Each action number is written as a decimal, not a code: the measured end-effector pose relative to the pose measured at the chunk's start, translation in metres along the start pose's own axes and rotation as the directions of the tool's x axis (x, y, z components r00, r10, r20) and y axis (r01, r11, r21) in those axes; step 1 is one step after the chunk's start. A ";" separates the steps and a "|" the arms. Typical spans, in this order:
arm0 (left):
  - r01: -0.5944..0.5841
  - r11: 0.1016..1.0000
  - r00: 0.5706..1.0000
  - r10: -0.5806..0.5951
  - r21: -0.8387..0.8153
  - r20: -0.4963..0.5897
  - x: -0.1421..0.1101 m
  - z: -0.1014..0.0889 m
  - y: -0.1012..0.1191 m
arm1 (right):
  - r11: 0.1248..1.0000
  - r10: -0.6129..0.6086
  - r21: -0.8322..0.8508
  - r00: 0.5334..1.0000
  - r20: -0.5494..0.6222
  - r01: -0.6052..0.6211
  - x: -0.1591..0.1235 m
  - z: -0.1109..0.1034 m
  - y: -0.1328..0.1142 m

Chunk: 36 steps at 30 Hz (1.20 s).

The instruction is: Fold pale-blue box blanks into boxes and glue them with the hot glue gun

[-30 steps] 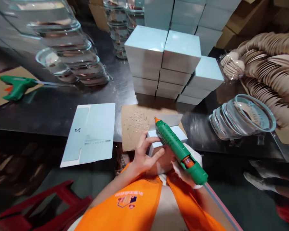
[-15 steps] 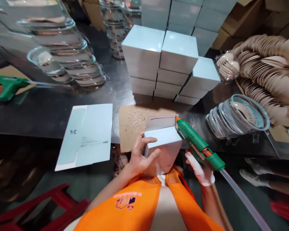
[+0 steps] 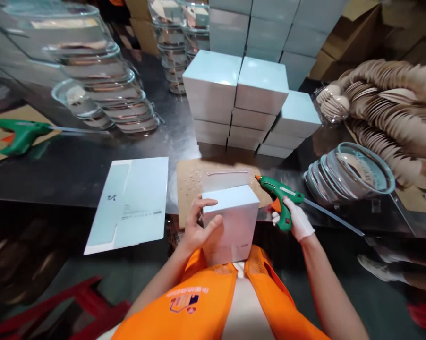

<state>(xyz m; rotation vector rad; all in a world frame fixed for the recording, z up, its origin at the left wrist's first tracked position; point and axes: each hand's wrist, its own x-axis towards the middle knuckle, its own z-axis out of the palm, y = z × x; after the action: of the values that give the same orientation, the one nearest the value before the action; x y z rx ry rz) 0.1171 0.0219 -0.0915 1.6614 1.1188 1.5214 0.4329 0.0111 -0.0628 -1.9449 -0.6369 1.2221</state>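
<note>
My left hand (image 3: 200,222) grips the left side of a white box (image 3: 232,222), thumb on its front face and fingers over the top edge. Behind the box's top, an open flap (image 3: 227,179) carries a thin line of glue (image 3: 227,173). The flap lies over a brown cardboard sheet (image 3: 186,189) spotted with glue bits. In my right hand (image 3: 298,219), partly covered by white cloth, is a green glue gun (image 3: 282,193). Its orange tip points left, apart from the flap, and a clear glue stick (image 3: 335,217) sticks out behind.
A flat unfolded box sheet (image 3: 131,203) lies at left, overhanging the table edge. White boxes (image 3: 213,66) are stacked ahead. Clear round containers (image 3: 347,170) stand at right, with more stacked (image 3: 128,99) at left. A second glue gun (image 3: 21,134) rests far left; paper discs (image 3: 390,99) far right.
The glue gun has moved off the flap's right end and turned onto its side, its rear swinging up. The box has shifted a little left with my left hand still on it.
</note>
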 end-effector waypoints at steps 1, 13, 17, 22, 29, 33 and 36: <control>-0.002 1.000 1.000 0.002 -0.006 0.002 0.000 0.000 0.000 | 0.993 0.011 -0.114 1.000 -0.023 -0.014 0.001 -0.006 -0.005; -0.056 0.993 0.987 0.071 -0.109 0.147 0.002 0.007 0.006 | 0.900 -0.434 0.088 0.857 0.278 0.427 -0.046 0.046 -0.055; 0.045 0.976 0.992 -0.018 -0.215 0.128 -0.006 0.012 -0.003 | 0.929 -0.354 0.258 0.838 0.416 0.264 -0.036 0.055 -0.046; 0.150 0.861 0.989 -0.136 -0.486 0.064 -0.007 0.022 -0.010 | 0.885 -0.459 0.161 0.760 0.461 0.437 -0.027 0.035 -0.021; 0.156 0.880 0.983 -0.096 -0.449 0.154 -0.005 0.013 -0.015 | 0.491 -0.743 0.102 0.354 0.568 0.865 -0.036 0.035 -0.013; 0.181 0.890 0.976 -0.110 -0.418 0.190 -0.007 0.011 -0.013 | 0.305 -0.775 0.094 0.189 0.603 0.948 -0.037 0.037 -0.021; 0.149 0.907 0.982 -0.090 -0.394 0.166 -0.010 0.016 -0.004 | 0.275 -0.788 0.124 0.150 0.597 0.953 -0.040 0.032 -0.020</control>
<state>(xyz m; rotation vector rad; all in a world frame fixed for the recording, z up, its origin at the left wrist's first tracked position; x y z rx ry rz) 0.1326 0.0166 -0.1024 1.3660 0.7498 1.4145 0.3860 0.0044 -0.0340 -0.8579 -2.0571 0.8230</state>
